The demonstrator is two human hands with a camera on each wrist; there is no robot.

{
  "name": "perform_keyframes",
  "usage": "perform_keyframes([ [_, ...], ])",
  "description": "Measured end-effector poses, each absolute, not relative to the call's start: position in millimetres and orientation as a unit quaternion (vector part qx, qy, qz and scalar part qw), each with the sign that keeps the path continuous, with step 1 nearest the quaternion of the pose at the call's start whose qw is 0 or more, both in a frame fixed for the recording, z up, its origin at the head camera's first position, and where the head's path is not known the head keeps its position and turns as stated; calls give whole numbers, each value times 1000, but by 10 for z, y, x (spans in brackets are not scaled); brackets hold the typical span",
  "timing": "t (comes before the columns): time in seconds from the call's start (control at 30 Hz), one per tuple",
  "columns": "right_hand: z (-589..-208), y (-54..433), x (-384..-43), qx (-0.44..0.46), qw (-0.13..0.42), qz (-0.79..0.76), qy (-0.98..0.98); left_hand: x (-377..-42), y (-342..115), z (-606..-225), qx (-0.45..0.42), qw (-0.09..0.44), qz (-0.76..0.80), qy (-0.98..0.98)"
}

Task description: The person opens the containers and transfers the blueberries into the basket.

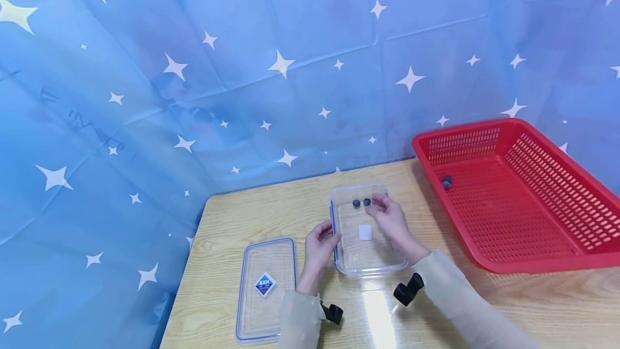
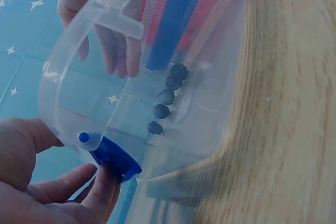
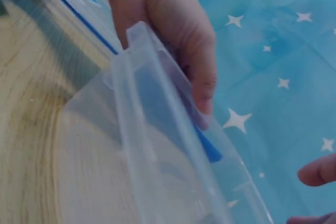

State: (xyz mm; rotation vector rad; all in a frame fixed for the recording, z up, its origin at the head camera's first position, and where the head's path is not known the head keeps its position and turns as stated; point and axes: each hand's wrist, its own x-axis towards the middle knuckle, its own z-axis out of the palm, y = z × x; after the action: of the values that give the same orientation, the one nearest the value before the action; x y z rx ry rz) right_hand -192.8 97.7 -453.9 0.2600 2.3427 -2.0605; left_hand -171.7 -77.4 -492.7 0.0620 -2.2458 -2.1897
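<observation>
A clear plastic food container (image 1: 351,263) with blue latches stands uncovered on the table. My left hand (image 1: 318,249) holds its left side, fingers at a blue latch (image 2: 113,158). Several blueberries (image 2: 161,111) lie in a row on the container's floor. Two of them show in the head view, near its far end. Over the far right part of the container is my right hand (image 1: 392,222), fingers extended downward close to those blueberries. The left wrist view shows nothing held in those right fingers (image 2: 119,56).
To the right stands a large red basket (image 1: 513,203) with perforated walls, two blueberries (image 1: 446,182) near its left wall. The container's clear lid (image 1: 266,311), blue-edged and labelled, lies flat on the left. A blue starry cloth (image 1: 300,96) hangs behind the wooden table (image 1: 218,246).
</observation>
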Motion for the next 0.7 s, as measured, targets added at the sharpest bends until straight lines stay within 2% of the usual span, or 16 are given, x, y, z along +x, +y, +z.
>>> perform_keyframes([
  [0.17, -4588, 939, -1902, 69, 21, -638, 767, -1705, -769, -4898, 20, 5, -691, -722],
  [0.27, -4611, 920, -1892, 61, 17, -608, 791, -1772, -780, -5032, 24, 5, -693, -721],
  [0.5, -4661, 890, -1896, 48, -1, -534, 844, -1744, -798, -5029, -3, 17, -693, -720],
  [0.7, -4720, 873, -1925, 68, 40, -500, 862, -1729, -802, -5043, -30, 33, -692, -721],
])
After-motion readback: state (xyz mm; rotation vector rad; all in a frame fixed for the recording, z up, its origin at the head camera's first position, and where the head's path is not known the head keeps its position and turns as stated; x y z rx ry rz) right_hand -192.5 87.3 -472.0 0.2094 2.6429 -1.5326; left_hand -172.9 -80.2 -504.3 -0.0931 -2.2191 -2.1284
